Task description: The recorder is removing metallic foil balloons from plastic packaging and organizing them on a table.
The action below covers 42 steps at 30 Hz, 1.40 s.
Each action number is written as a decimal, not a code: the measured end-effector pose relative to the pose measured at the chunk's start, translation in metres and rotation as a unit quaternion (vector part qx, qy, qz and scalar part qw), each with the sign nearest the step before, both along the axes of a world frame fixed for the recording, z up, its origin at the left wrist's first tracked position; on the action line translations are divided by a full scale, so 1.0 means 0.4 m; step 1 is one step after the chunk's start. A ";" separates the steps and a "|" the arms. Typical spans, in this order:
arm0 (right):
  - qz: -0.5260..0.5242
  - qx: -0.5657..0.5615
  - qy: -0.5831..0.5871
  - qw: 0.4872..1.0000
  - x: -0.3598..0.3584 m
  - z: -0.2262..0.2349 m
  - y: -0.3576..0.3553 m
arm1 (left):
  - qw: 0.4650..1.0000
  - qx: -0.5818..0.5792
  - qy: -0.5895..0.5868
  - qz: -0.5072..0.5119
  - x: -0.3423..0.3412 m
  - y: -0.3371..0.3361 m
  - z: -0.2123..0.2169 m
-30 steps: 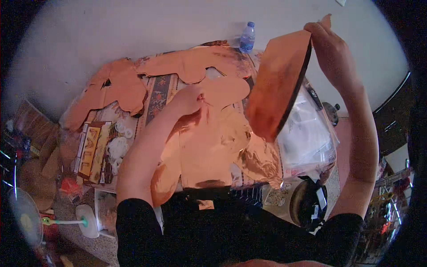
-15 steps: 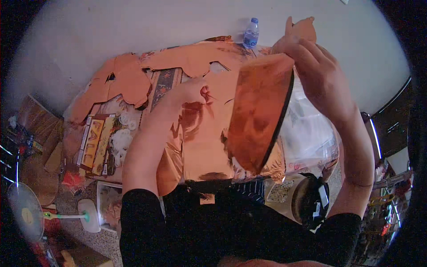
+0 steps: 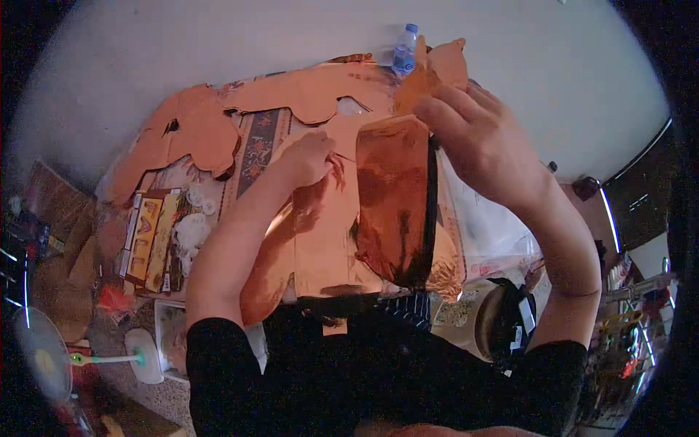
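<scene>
A shiny copper-coloured foil panel [image 3: 393, 200] with a dark edge stands tilted up in front of me. My right hand [image 3: 477, 142] grips it near its top, where a cut-out, pointed end [image 3: 445, 64] sticks out beyond the fingers. To the left, my left hand [image 3: 309, 156] lies against a flat copper-coloured sheet [image 3: 331, 255], its fingers curled in. Whatever is under those fingers is hidden; the hand's reflection shows in the foil. More copper-coloured cut-out pieces [image 3: 193, 131] with wavy edges spread over the far left of the table.
A water bottle [image 3: 405, 51] stands at the table's back by the wall. Flat yellow and brown packages [image 3: 149, 237] and a white tangled bundle [image 3: 193, 231] lie on the left. Clear plastic sheeting [image 3: 495, 226] covers the right side. A fan [image 3: 45, 349] stands at lower left.
My right hand has moved left and slightly down, swinging the raised panel and its pointed end left. My left hand has lifted into clearer view, a little left of before.
</scene>
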State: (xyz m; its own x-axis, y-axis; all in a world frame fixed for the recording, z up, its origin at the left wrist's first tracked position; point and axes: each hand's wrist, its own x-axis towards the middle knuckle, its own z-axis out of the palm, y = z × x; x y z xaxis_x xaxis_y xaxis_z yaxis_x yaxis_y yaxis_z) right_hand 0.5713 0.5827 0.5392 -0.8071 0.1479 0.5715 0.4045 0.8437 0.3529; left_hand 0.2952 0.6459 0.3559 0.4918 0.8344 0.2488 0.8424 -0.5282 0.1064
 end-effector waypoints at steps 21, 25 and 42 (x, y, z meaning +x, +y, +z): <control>-0.169 0.099 -0.085 0.977 -0.012 0.050 0.096 | 0.842 -0.141 -0.521 0.002 0.160 -0.155 0.268; -0.291 0.073 -0.111 0.948 -0.035 0.132 0.106 | 0.922 0.041 -0.385 0.004 0.227 -0.157 0.265; -0.378 0.047 -0.082 0.921 0.330 0.125 0.544 | 0.960 -0.038 -0.275 -0.039 0.279 0.358 0.277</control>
